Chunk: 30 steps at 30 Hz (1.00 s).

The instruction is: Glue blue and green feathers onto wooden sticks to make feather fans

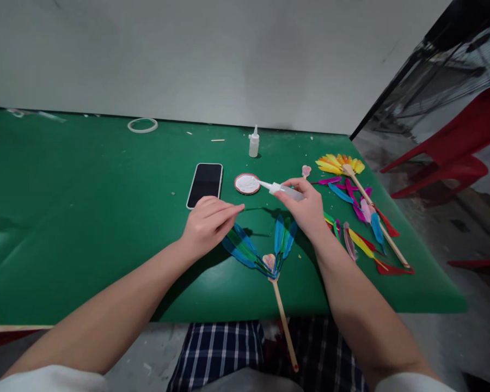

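Observation:
My left hand (210, 223) is closed in a pinch, with a thin dark green feather (255, 208) sticking out from its fingertips to the right. Wrapped round a translucent glue bottle (293, 192), my right hand (307, 207) tilts it so the nozzle points left. The nozzle tip is at the right edge of a small round white disc (247, 184) with a reddish rim. Nearer to me, a wooden stick (283, 321) bears blue and green feathers (240, 245) fanned to both sides of a pinkish piece (269, 262).
A phone (205, 183) lies left of the disc. Behind stands a second glue bottle (253, 144); a tape ring (142, 126) is further left. A yellow feather fan (340, 163) and loose coloured feathers (361, 243) lie right. Red chairs (461, 141) stand beyond the table.

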Each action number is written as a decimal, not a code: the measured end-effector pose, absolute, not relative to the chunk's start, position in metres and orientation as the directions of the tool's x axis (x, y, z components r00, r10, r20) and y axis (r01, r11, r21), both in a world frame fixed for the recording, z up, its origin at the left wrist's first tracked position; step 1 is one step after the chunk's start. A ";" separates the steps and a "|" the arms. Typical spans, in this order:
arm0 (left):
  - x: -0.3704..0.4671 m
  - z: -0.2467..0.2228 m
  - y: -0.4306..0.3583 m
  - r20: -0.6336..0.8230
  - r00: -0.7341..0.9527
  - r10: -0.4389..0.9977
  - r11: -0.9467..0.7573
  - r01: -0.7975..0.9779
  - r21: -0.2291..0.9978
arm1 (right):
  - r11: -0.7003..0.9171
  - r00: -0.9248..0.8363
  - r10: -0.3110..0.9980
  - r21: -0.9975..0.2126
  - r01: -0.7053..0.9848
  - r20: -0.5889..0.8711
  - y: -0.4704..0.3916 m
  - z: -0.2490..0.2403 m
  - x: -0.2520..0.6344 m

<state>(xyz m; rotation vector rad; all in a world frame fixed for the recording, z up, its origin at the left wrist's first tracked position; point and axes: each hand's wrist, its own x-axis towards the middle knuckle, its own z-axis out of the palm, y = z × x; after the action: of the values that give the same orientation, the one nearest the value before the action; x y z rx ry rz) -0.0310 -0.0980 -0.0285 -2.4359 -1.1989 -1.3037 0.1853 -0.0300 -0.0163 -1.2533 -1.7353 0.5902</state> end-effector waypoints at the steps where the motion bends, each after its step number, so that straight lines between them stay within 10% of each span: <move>1: -0.031 -0.028 -0.098 0.746 0.313 0.588 -0.676 0.697 0.241 | 0.371 -0.081 0.920 -0.786 0.495 0.383 -0.030 -0.016 0.185; 30: -0.029 -0.027 -0.100 0.729 0.337 0.595 -0.689 0.681 0.248 | 0.400 -0.011 0.883 -0.739 0.542 0.470 -0.040 -0.016 0.182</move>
<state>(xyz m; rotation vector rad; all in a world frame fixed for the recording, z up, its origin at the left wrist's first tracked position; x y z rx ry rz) -0.0289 -0.0997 -0.0273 -2.4845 -1.1895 -1.2864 0.1817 -0.0400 -0.0157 -1.2646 -1.6819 0.4378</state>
